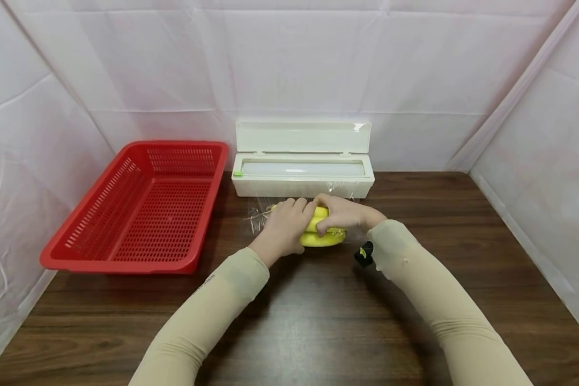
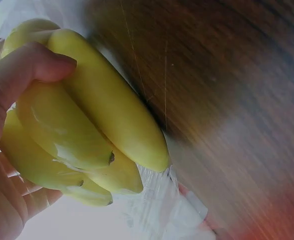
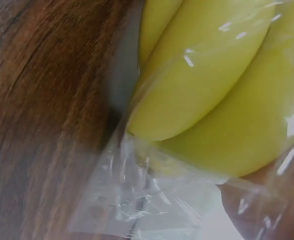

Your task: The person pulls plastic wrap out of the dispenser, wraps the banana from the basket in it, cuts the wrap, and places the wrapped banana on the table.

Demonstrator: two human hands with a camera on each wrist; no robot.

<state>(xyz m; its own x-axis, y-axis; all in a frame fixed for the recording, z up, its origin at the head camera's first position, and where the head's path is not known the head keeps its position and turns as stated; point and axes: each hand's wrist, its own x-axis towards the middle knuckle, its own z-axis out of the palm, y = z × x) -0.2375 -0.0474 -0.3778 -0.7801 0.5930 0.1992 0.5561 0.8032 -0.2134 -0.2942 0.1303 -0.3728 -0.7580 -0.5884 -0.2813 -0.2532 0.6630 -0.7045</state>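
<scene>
A bunch of yellow bananas (image 1: 323,239) is held just in front of the white cling film dispenser (image 1: 303,187). My left hand (image 1: 286,228) grips its left part; in the left wrist view the thumb (image 2: 49,62) bends over the bananas (image 2: 106,105), with other fingers beneath. From the right, my right hand (image 1: 343,213) holds the bunch between curved fingers and thumb. Clear cling film (image 3: 131,185) wraps the banana ends in the right wrist view. More film (image 1: 258,212) stretches from the dispenser's front edge to the bunch. Part of the bunch is hidden behind my hands.
The dispenser's lid (image 1: 303,136) stands raised against the white cloth backdrop (image 1: 289,59). A red perforated basket (image 1: 200,230) sits on the left of the dark wooden table (image 1: 309,332). Beside my right sleeve lies a small black object (image 1: 363,256) with a yellow-green mark.
</scene>
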